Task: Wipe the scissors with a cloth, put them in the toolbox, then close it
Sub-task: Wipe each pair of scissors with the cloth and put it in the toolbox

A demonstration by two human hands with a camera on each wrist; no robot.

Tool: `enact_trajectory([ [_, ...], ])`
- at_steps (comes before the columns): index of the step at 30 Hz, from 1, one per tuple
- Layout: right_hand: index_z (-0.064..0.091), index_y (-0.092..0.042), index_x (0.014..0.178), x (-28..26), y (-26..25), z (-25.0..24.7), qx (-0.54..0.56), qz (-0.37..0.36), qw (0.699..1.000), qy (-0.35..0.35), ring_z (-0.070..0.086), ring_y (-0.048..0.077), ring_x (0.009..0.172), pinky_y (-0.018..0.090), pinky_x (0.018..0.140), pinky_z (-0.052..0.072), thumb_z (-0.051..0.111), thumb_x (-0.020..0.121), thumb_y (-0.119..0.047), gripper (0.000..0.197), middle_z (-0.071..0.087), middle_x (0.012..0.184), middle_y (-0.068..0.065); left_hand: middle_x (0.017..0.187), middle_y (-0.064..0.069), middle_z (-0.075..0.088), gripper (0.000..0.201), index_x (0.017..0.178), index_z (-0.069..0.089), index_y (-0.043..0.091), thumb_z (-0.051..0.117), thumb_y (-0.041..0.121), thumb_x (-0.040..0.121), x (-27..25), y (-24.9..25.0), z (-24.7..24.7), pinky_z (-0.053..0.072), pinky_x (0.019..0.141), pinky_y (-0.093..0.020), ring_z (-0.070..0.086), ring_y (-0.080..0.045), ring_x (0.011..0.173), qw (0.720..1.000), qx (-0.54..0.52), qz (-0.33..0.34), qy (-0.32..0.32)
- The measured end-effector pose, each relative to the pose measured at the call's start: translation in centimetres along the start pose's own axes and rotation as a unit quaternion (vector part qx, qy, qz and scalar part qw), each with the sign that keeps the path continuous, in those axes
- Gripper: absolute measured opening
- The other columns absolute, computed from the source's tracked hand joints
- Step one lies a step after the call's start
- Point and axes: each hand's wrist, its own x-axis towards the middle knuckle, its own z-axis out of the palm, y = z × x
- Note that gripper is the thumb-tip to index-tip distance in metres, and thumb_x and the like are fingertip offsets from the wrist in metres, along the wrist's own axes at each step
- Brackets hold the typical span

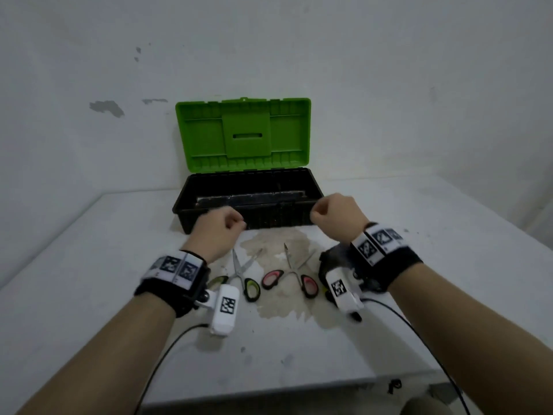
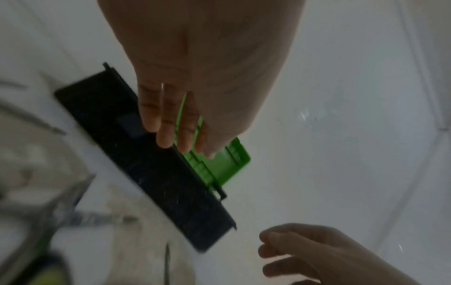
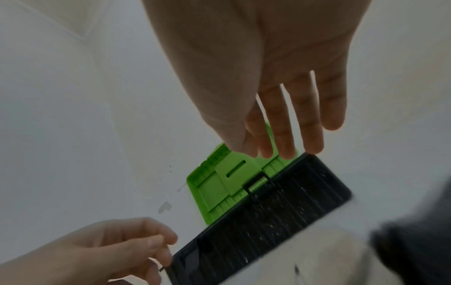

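Scissors overview: two pairs of steel scissors lay on the white tabletop [image 1: 89, 265], in front of the toolbox, neither in it.
Tabletop: it carried a brownish stain [image 1: 281, 283] under and around the scissors.
Toolbox: the black plastic toolbox with a green lid [image 1: 248, 205] stood at the back of the tabletop against the wall; its green lid [image 1: 244, 134] stood upright, open. Something long and dark lay inside the box; it could not be made out.
Cloth: a dark grey cloth [image 1: 335, 259] lay right of the scissors, mostly hidden under the right wrist.
Left hand: the left hand [image 1: 218, 227] hovered in front of the toolbox's front wall, left of centre, fingers loosely curled, holding nothing.
Right hand: the right hand [image 1: 335, 212] hovered at the front wall's right part, fingers likewise loosely curled and empty; in the right wrist view the fingers [image 3: 288, 123] hung relaxed above the box.
Green-handled scissors: the pair with black and yellow-green handles [image 1: 244, 272] lay left, blades apart, tips toward the toolbox.
Red-handled scissors: the pair with black and red handles [image 1: 294, 269] lay just beside them on the right, blades apart too.
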Motion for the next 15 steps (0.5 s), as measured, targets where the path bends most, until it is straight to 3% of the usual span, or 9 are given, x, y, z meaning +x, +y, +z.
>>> enact_trajectory([
  [2, 0.072, -0.020, 0.097, -2.7, 2.6, 1.2, -0.011, 0.041, 0.999, -0.024, 0.066, 0.026, 0.099, 0.034, 0.088, 0.053, 0.062, 0.084, -0.029, 0.019, 0.072, 0.103, 0.006, 0.105, 0.001, 0.069, 0.015, 0.106, 0.069, 0.021, 0.061, 0.030, 0.096, -2.2, 0.9, 3.2, 0.047, 0.081, -0.027, 0.063, -0.015, 0.096, 0.997, 0.028, -0.005, -0.074],
  [4, 0.066, -0.018, 0.115, -5.0, 5.1, 1.9, -0.054, 0.076, 0.994, -0.049, 0.060, 0.029, 0.108, 0.037, 0.094, 0.050, 0.062, 0.085, -0.034, 0.035, 0.065, 0.118, 0.009, 0.116, 0.001, 0.066, 0.025, 0.118, 0.067, 0.021, 0.059, 0.032, 0.097, -4.0, 1.5, 5.9, 0.047, 0.087, -0.027, 0.062, -0.018, 0.105, 0.991, 0.055, -0.015, -0.124],
  [7, 0.051, -0.021, 0.132, -6.8, 7.3, 2.2, -0.137, 0.141, 0.979, -0.045, 0.046, 0.036, 0.120, 0.042, 0.098, 0.044, 0.061, 0.085, -0.049, 0.056, 0.047, 0.132, 0.015, 0.128, -0.006, 0.063, 0.035, 0.127, 0.065, 0.015, 0.057, 0.033, 0.098, -5.1, 2.2, 7.7, 0.048, 0.096, -0.032, 0.060, -0.025, 0.114, 0.980, 0.122, -0.004, -0.157],
  [9, 0.045, -0.018, 0.136, -7.1, 8.1, 2.3, -0.148, 0.171, 0.973, -0.046, 0.043, 0.037, 0.123, 0.043, 0.099, 0.041, 0.061, 0.083, -0.058, 0.069, 0.043, 0.135, 0.015, 0.125, -0.007, 0.065, 0.033, 0.123, 0.069, 0.015, 0.060, 0.033, 0.096, -5.3, 2.8, 8.2, 0.049, 0.097, -0.035, 0.061, -0.026, 0.111, 0.975, 0.157, -0.002, -0.159],
  [12, 0.047, -0.016, 0.139, -6.7, 8.8, 1.9, -0.156, 0.133, 0.975, -0.085, 0.051, 0.033, 0.123, 0.039, 0.101, 0.043, 0.060, 0.081, -0.066, 0.078, 0.051, 0.139, 0.013, 0.116, -0.005, 0.068, 0.027, 0.115, 0.071, 0.016, 0.066, 0.031, 0.093, -5.2, 3.3, 8.5, 0.050, 0.092, -0.034, 0.063, -0.024, 0.106, 0.961, 0.215, 0.001, -0.172],
  [15, 0.045, -0.021, 0.142, -6.6, 9.0, 1.1, -0.149, 0.086, 0.977, -0.129, 0.050, 0.028, 0.128, 0.038, 0.105, 0.041, 0.060, 0.082, -0.067, 0.078, 0.050, 0.145, 0.005, 0.114, -0.005, 0.068, 0.024, 0.112, 0.072, 0.016, 0.068, 0.029, 0.092, -4.8, 3.3, 8.6, 0.049, 0.095, -0.035, 0.063, -0.025, 0.106, 0.955, 0.237, -0.002, -0.178],
])
